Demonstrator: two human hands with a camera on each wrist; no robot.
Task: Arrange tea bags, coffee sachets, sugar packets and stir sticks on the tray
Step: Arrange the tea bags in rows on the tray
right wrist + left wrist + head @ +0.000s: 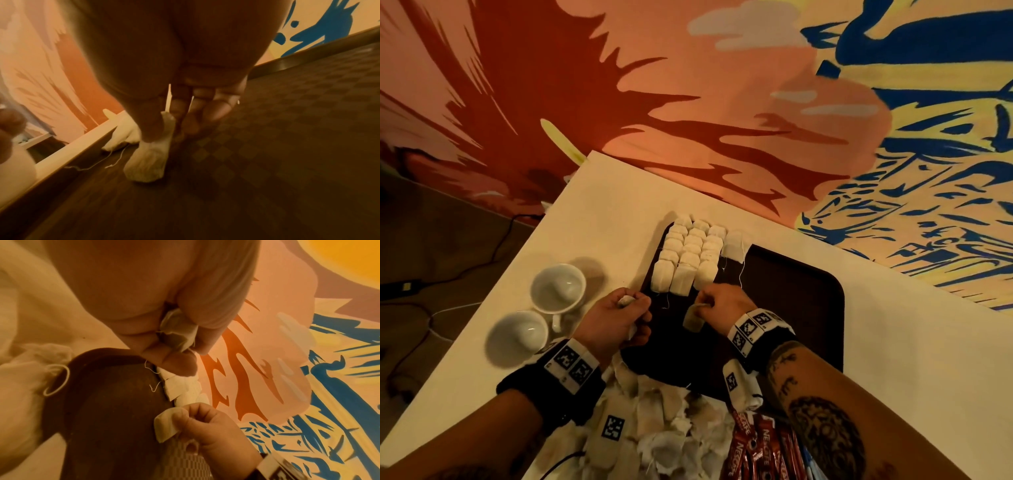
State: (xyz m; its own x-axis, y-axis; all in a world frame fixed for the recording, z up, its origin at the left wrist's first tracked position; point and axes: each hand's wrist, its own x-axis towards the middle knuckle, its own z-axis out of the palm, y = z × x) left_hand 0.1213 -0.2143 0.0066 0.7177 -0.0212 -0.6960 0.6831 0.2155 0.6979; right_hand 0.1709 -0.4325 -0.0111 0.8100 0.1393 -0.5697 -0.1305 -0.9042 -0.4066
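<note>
A dark brown tray [801, 301] lies on the cream table. Several white tea bags [690, 255] stand in neat rows at its far left corner. My right hand [717, 303] pinches one tea bag [693, 320] by its top, just above the tray floor [267, 146], in front of the rows; in the right wrist view the same tea bag [149, 160] hangs from my fingers. My left hand [619, 317] is curled round a bunch of tea bags [179, 331] at the tray's left edge. A heap of loose tea bags [654, 428] and red coffee sachets [756, 448] lies near me.
Two white cups [558, 289] [517, 337] stand on the table left of the tray. A painted wall [722, 85] runs behind the table's far edge. Cables lie on the floor at the left [431, 284]. The tray's right half is bare.
</note>
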